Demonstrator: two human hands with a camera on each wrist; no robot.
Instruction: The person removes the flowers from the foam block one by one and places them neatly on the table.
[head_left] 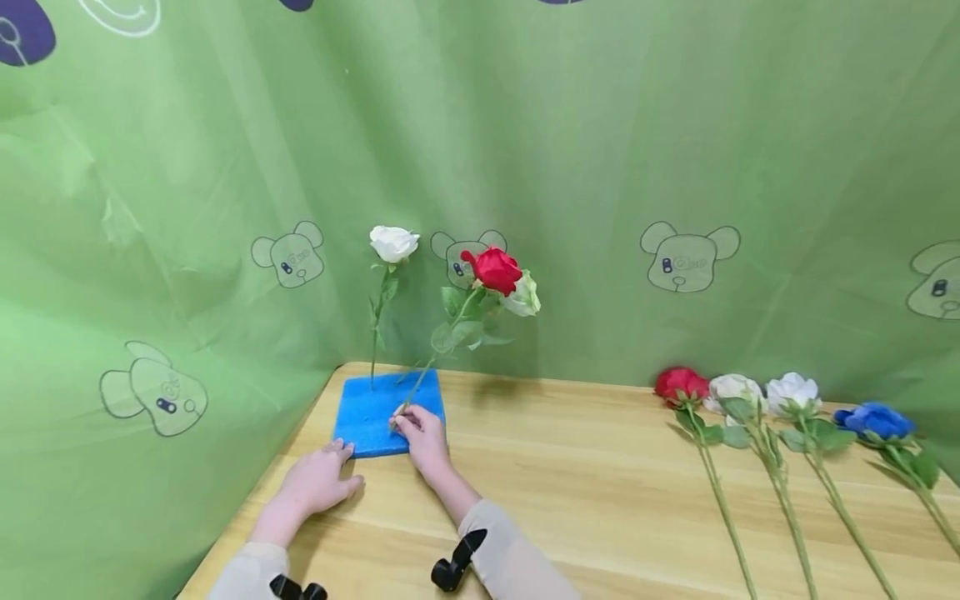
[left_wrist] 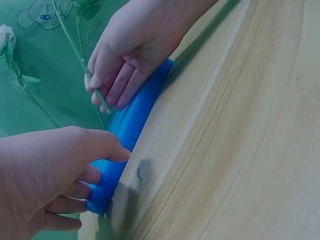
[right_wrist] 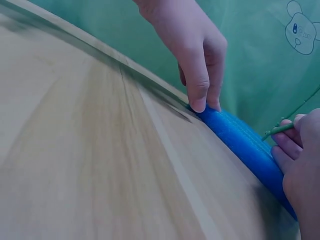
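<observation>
My right hand (head_left: 424, 437) pinches the lower stem of a red rose (head_left: 497, 271) between thumb and fingers. The stem slants up to the right, its cut end (left_wrist: 108, 110) close over a blue foam block (head_left: 363, 423). At the near left corner of the block rests my left hand (head_left: 318, 479); its extended fingers touch the foam, as the right wrist view also shows. A white rose (head_left: 393, 244) stands upright in the back of the block. Behind the red bloom leans a pale greenish-white rose (head_left: 525, 296), its stem partly hidden.
Across the right side of the wooden table (head_left: 570, 475) lie another red rose (head_left: 681, 385), a cream rose (head_left: 735, 392), a white rose (head_left: 792, 393) and a blue rose (head_left: 876, 421). A green curtain (head_left: 585, 192) hangs behind and to the left of the table.
</observation>
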